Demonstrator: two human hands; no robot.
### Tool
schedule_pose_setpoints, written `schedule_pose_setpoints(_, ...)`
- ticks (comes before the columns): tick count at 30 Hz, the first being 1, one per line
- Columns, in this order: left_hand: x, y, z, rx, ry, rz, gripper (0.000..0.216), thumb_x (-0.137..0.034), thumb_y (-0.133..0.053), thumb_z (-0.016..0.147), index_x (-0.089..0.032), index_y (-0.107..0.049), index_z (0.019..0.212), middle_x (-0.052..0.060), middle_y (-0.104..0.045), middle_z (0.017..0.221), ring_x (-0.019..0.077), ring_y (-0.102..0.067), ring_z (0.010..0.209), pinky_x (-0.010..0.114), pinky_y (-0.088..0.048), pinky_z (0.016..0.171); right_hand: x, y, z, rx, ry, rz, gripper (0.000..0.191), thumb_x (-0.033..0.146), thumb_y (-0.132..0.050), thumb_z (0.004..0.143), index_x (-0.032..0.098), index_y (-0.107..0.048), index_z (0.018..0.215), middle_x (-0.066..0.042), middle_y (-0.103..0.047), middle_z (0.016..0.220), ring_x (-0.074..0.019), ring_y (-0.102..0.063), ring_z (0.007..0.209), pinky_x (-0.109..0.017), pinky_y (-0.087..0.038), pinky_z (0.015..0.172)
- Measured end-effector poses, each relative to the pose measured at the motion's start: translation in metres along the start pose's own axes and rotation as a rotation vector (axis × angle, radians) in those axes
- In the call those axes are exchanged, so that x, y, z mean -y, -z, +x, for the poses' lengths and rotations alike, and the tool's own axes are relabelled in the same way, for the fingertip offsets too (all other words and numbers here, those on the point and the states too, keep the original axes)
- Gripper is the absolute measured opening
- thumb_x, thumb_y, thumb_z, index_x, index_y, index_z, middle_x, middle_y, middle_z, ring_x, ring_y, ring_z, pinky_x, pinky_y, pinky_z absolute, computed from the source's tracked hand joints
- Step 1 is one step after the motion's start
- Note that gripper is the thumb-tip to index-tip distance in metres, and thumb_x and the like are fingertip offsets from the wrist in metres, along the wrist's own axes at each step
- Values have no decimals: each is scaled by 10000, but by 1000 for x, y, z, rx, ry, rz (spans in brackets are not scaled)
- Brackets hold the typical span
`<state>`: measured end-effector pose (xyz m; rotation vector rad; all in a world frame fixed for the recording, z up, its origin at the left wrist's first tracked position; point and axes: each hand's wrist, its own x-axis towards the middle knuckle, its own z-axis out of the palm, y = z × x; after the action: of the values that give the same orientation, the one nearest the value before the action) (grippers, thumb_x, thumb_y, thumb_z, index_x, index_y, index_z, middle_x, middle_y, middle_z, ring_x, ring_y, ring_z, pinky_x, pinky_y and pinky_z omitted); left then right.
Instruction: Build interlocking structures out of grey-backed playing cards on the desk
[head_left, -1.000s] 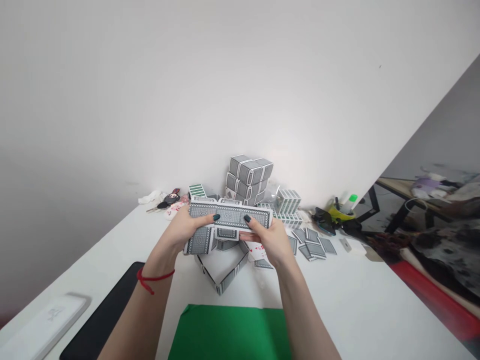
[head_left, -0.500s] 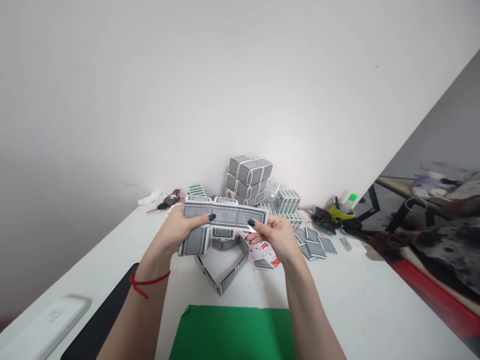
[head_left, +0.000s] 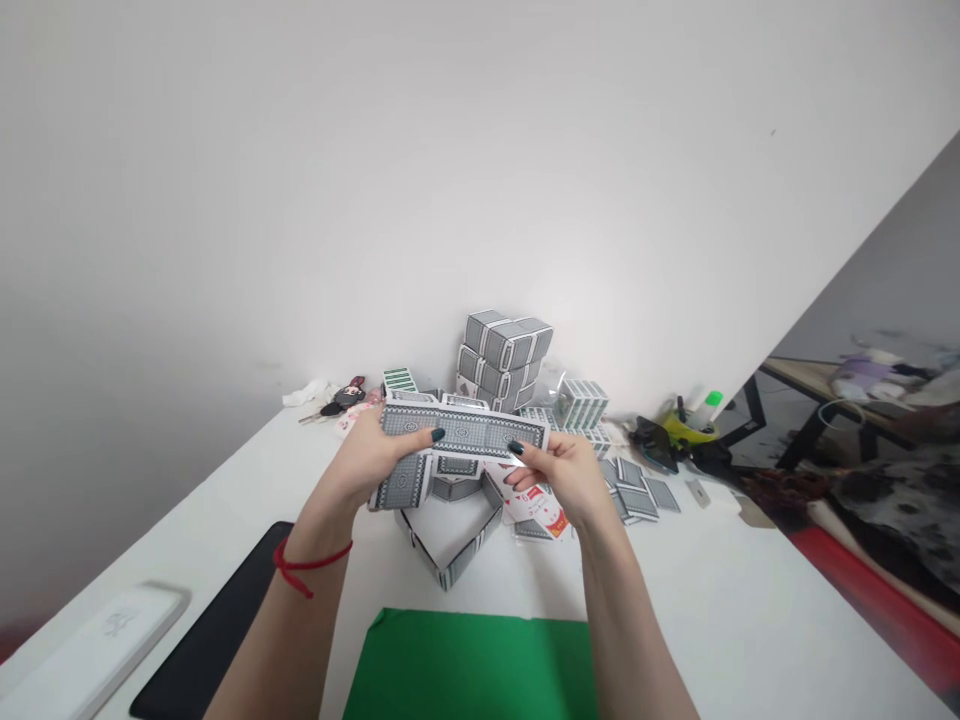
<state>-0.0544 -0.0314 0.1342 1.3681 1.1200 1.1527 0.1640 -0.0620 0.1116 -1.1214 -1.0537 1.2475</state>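
Both my hands hold up a flat structure of grey-backed playing cards (head_left: pixel 463 432) joined together, above the white table (head_left: pixel 712 600). My left hand (head_left: pixel 373 460) grips its left end, thumb on the top face. My right hand (head_left: pixel 561 478) pinches the right end, fingers curled, with a red-printed card (head_left: pixel 541 508) showing beneath them. Below the held piece a square open frame of cards (head_left: pixel 450 545) lies on the table.
A stack of folded card blocks (head_left: pixel 504 358) stands by the wall, with more blocks (head_left: pixel 579 402) and loose cards (head_left: pixel 637 497) to the right. A green sheet (head_left: pixel 472 665) lies near me. A black pad (head_left: pixel 199 640), a white device (head_left: pixel 90 650) and keys (head_left: pixel 330 403) are left.
My right hand has shifted from gripping the card structure's edge flat to pinching its right end, and a red-printed card has come into view under it. The structure stays held up.
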Motion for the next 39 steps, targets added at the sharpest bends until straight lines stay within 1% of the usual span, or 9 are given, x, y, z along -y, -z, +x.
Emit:
schedule_pose_setpoints(2, 0, 1, 0, 20, 4, -5, 405, -316, -756, 605, -147, -638, 953, 87, -709, 957, 259, -668, 873, 351, -563, 741, 1, 2, -1, 8, 0, -11, 334, 421, -774, 531, 131, -610, 555, -62, -658, 479, -155, -612, 405, -235, -515, 432)
schedule_pose_setpoints(7, 3, 4, 2, 19, -7, -21, 413, -309, -760, 604, -154, -636, 966, 83, -705, 979, 253, -668, 877, 344, -563, 744, 1, 4, -1, 26, -4, -18, 328, 415, -775, 536, 131, -615, 576, -62, -664, 490, -158, -619, 413, -237, -517, 435)
schedule_pose_setpoints(15, 0, 2, 0, 6, 12, -15, 402, -301, -763, 590, -151, -643, 944, 74, -721, 898, 257, -676, 843, 348, -568, 725, 1, 1, -1, 36, -12, -8, 331, 411, -777, 543, 127, -610, 565, -63, -656, 475, -155, -618, 412, -220, -509, 418)
schedule_pose_setpoints(19, -1, 1, 0, 10, 3, -3, 393, -290, -762, 591, -153, -645, 940, 67, -724, 862, 257, -673, 852, 348, -566, 737, 1, 0, -1, 21, -15, 5, 336, 409, -784, 520, 128, -602, 548, -61, -647, 458, -159, -616, 405, -221, -503, 409)
schedule_pose_setpoints(23, 0, 0, 1, 0, -3, 4, 409, -292, -760, 595, -148, -633, 956, 82, -712, 942, 260, -664, 890, 356, -559, 762, 1, 1, -1, 35, -23, -5, 326, 400, -781, 533, 124, -612, 568, -64, -651, 465, -152, -606, 393, -220, -499, 404)
schedule_pose_setpoints(26, 1, 1, 2, -7, -7, -4, 399, -297, -760, 599, -153, -630, 947, 81, -700, 998, 251, -661, 903, 344, -558, 769, 1, 0, 0, 10, -7, 7, 319, 393, -782, 536, 131, -601, 565, -56, -649, 461, -151, -612, 407, -211, -496, 406)
schedule_pose_setpoints(28, 1, 3, 2, 10, -2, -28, 386, -299, -763, 598, -158, -635, 934, 74, -705, 981, 246, -663, 897, 334, -561, 762, 1, -1, -1, 11, 7, 7, 316, 392, -778, 544, 134, -596, 564, -52, -647, 459, -148, -615, 413, -205, -493, 408)
schedule_pose_setpoints(33, -4, 6, -1, 63, 23, -67, 341, -296, -769, 597, -165, -649, 888, 51, -723, 887, 238, -671, 870, 310, -570, 729, 3, 1, -2, 86, 3, -16, 316, 398, -758, 585, 124, -600, 577, -70, -664, 498, -142, -616, 412, -202, -493, 416)
schedule_pose_setpoints(39, -6, 6, -2, 97, 48, -71, 335, -298, -768, 597, -157, -658, 880, 66, -721, 914, 244, -673, 863, 314, -572, 726, 3, 7, -2, 102, -2, -5, 318, 394, -764, 580, 116, -610, 606, -69, -667, 505, -146, -621, 420, -205, -499, 422)
